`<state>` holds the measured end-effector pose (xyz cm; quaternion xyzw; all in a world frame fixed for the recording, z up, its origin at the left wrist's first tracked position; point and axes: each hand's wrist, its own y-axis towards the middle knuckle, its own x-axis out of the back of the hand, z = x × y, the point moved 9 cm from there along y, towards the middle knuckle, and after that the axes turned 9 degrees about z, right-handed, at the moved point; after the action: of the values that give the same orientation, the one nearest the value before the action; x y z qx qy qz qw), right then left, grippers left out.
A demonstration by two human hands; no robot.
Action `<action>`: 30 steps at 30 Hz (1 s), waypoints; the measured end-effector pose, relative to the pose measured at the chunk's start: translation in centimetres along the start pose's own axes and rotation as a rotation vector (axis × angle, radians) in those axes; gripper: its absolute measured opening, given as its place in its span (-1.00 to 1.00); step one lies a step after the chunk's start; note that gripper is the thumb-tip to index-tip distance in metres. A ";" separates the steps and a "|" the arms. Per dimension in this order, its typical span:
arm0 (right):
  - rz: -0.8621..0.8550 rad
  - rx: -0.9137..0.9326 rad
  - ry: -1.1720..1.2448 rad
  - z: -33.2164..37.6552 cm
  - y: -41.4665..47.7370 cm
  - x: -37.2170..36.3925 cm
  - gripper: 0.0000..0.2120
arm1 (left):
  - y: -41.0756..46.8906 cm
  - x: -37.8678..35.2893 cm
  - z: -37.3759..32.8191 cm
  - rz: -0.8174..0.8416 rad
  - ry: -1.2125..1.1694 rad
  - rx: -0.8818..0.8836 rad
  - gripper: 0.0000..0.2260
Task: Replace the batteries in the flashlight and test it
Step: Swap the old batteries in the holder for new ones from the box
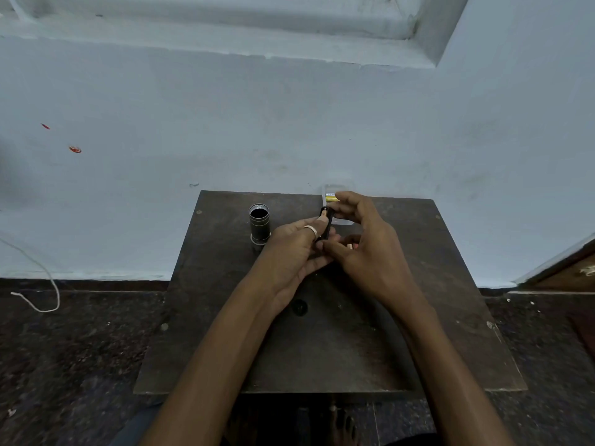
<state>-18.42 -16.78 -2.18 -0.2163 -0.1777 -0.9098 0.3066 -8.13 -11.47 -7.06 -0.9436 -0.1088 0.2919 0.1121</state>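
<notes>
The flashlight body [259, 226] stands upright on its head at the back left of the small dark table [418, 333], its threaded open end facing up. Above the table's back middle, my left hand [299, 249] grips a black battery holder [325, 225]. My right hand [363, 239] touches the holder's upper end with thumb and forefinger; what sits between those fingers is too small to make out. A round black cap [299, 306] lies flat on the table below my left wrist.
A clear plastic box [331, 194] with gold-coloured batteries sits at the table's back edge, partly behind my right hand. The pale blue wall stands right behind the table. A white cord [48, 284] lies on the dark floor at left. My bare foot [346, 426] shows under the table's front edge.
</notes>
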 end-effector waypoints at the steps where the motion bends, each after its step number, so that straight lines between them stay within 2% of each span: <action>1: 0.001 0.001 -0.018 0.0 0.0 0.0 -0.33 | 0.0 0.0 -0.1 -0.002 0.025 -0.011 -0.86; 8: 0.007 -0.006 -0.044 -0.1 0.1 0.0 -0.28 | 0.0 0.0 0.1 0.008 0.024 -0.013 -0.84; 13: 0.088 -0.056 -0.046 -0.2 0.2 0.5 -0.26 | -0.1 0.1 0.2 -0.011 0.005 -0.003 -0.82; 16: 0.033 -0.092 -0.081 -0.6 0.5 2.3 -0.52 | -0.1 0.3 0.3 -0.022 -0.003 0.001 -0.82; 18: -0.090 -0.074 -0.210 -0.3 0.8 3.8 -0.72 | -0.1 0.6 0.5 -0.059 -0.009 0.017 -0.82; 20: -0.152 -0.058 -0.349 0.1 1.6 4.3 -0.79 | -0.1 0.7 0.6 -0.081 -0.018 0.031 -0.82; 24: -0.035 -0.074 -0.577 0.0 5.6 3.1 -0.78 | -0.3 0.8 0.8 -0.095 -0.012 0.049 -0.83; 30: 0.204 -0.267 -0.817 -1.8 10.5 1.2 -0.77 | -0.3 0.9 0.9 -0.096 -0.032 0.076 -0.82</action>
<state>-13.09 -26.01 -1.07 -0.6124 -0.1430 -0.7296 0.2689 -7.95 -10.81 -8.15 -0.9275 -0.1445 0.3053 0.1602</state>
